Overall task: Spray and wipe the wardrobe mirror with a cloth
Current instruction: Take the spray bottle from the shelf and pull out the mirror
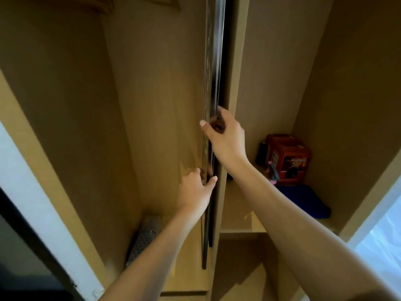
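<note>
The wardrobe mirror (213,61) is seen edge-on as a tall, narrow, dark shiny strip beside the wardrobe's middle partition (235,72). My right hand (225,137) grips its edge at mid height, thumb on the left side and fingers wrapped round the right. Lower down, my left hand (195,190) grips the same edge, with its thumb across the front and its fingers behind. No cloth or spray bottle is in view.
The left compartment holds a grey dotted bundle (143,237) on its floor. On the right shelf (238,227) stand a red box (287,158), a dark bottle (261,153) and a folded blue cloth-like item (303,200). A white wall (26,177) runs along the left.
</note>
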Action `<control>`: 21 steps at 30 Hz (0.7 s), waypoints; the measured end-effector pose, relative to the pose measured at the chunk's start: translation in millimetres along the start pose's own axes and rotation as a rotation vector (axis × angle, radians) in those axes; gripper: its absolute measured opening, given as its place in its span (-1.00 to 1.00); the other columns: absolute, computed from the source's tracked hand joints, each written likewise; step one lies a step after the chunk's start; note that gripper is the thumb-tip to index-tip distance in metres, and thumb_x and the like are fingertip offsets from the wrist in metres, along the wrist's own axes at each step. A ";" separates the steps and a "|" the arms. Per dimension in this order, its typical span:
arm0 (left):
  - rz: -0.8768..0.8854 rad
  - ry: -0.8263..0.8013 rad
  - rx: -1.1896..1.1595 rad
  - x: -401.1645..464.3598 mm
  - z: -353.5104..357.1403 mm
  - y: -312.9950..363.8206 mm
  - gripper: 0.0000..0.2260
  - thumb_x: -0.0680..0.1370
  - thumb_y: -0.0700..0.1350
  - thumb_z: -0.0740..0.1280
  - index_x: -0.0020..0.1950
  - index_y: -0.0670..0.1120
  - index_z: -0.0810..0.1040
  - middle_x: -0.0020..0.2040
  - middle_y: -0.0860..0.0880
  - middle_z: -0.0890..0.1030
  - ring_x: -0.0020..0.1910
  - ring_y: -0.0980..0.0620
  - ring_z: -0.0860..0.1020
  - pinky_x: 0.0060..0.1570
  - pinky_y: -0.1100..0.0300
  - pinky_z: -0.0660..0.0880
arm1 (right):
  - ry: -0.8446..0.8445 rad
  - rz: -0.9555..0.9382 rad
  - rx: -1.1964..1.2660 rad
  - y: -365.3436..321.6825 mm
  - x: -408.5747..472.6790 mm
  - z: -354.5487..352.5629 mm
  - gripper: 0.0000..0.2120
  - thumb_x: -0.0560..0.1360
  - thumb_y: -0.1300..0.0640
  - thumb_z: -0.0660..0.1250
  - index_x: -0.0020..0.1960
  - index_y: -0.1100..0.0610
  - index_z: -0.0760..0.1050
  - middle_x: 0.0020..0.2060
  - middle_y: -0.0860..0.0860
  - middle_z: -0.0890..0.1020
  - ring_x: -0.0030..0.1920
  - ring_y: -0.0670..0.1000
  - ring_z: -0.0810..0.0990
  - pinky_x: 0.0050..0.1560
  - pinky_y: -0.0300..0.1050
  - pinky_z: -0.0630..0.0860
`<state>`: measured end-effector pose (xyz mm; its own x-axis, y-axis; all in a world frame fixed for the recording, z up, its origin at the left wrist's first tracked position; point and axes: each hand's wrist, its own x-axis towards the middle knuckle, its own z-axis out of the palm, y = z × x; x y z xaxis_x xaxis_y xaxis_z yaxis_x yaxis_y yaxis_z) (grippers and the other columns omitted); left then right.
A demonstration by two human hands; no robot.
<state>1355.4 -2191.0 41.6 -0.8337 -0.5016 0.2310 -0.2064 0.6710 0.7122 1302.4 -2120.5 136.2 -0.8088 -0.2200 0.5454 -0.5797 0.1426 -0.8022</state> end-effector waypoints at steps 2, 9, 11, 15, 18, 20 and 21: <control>0.006 0.004 0.027 -1.3 -1.0 5.4 -0.69 0.57 0.12 0.30 0.12 -0.10 0.51 -0.10 0.06 0.54 -0.07 0.04 0.57 -0.19 0.21 0.47 | 0.011 -0.028 -0.040 3.4 3.1 3.2 -0.54 0.57 0.08 0.34 0.42 0.15 0.36 -0.20 -0.17 0.55 -0.20 -0.29 0.52 -0.16 -0.51 0.41; -0.012 0.064 0.154 1.0 10.3 6.5 -0.71 0.56 0.12 0.30 -0.19 -0.08 0.48 -0.29 0.02 0.53 -0.27 0.00 0.56 -0.28 0.11 0.54 | 0.039 -0.041 -0.063 10.7 3.2 6.4 -0.64 0.58 0.16 0.31 0.34 0.26 0.44 -0.06 0.05 0.64 -0.13 -0.17 0.60 -0.14 -0.51 0.47; 0.013 0.086 0.186 -0.7 12.0 8.0 -0.72 0.57 0.09 0.29 -0.24 -0.07 0.45 -0.34 0.03 0.51 -0.33 0.02 0.53 -0.32 0.15 0.48 | 0.047 -0.039 -0.057 9.1 1.1 6.4 -0.63 0.58 0.19 0.30 0.36 0.25 0.43 -0.11 0.03 0.63 -0.21 -0.19 0.58 -0.21 -0.54 0.42; 0.067 0.080 0.210 -4.5 10.5 10.9 -0.76 0.58 0.04 0.29 -0.21 -0.07 0.50 -0.33 0.03 0.54 -0.34 0.05 0.55 -0.32 0.20 0.45 | 0.053 -0.029 -0.032 4.9 -3.8 6.0 -0.61 0.58 0.25 0.28 0.39 0.22 0.41 -0.20 0.06 0.62 -0.20 -0.07 0.58 -0.25 -0.49 0.46; 0.070 0.075 0.224 -7.2 7.7 10.3 -0.74 0.58 0.04 0.29 -0.24 -0.07 0.47 -0.33 0.02 0.53 -0.34 0.03 0.54 -0.37 0.21 0.43 | 0.068 -0.032 -0.051 2.2 -7.2 5.9 -0.66 0.57 0.26 0.28 0.34 0.24 0.45 -0.22 0.09 0.60 -0.26 -0.03 0.58 -0.25 -0.47 0.48; 0.072 0.079 0.230 -11.5 5.3 9.8 -0.73 0.57 0.04 0.29 -0.26 -0.06 0.44 -0.36 0.04 0.49 -0.39 0.06 0.47 -0.45 0.27 0.30 | 0.082 -0.039 -0.056 1.2 -10.2 6.6 -0.76 0.57 0.26 0.28 0.23 0.26 0.50 -0.22 0.12 0.61 -0.23 0.02 0.60 -0.24 -0.43 0.50; 0.076 0.082 0.229 -13.9 4.2 9.1 -0.74 0.57 0.04 0.29 -0.26 -0.05 0.44 -0.37 0.04 0.48 -0.40 0.07 0.46 -0.45 0.28 0.28 | 0.088 -0.040 -0.054 0.3 -12.3 6.9 -0.78 0.57 0.25 0.28 0.20 0.25 0.52 -0.21 0.11 0.62 -0.21 0.02 0.60 -0.24 -0.43 0.50</control>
<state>1363.0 -2175.5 42.1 -0.8085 -0.4818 0.3379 -0.2636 0.8099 0.5240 1312.8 -2124.4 127.5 -0.7889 -0.1410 0.5981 -0.6144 0.1880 -0.7662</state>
